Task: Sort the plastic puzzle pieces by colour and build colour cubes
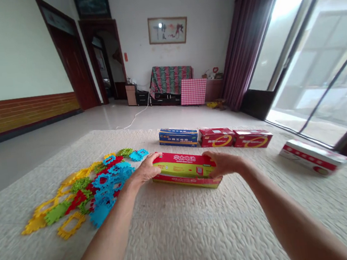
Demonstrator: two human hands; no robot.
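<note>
A red and yellow-green box [184,168] lies lengthwise across the middle of the cream quilted cover [179,238]. My left hand [148,169] grips its left end, and my right hand [223,164] grips its right end, fingers bent around the edges. The box looks like two long pieces, one over the other, with the lower one showing along the front. Just behind it stands a blue box [178,138]. Two red boxes, one nearer [216,137] and one farther right [252,138], continue that row.
Interlocking plastic pieces in blue [101,196], yellow [71,225], green and red lie heaped on the left. A white and red box [315,157] rests at the right. Beyond the cover's far edge is the tiled floor [106,119].
</note>
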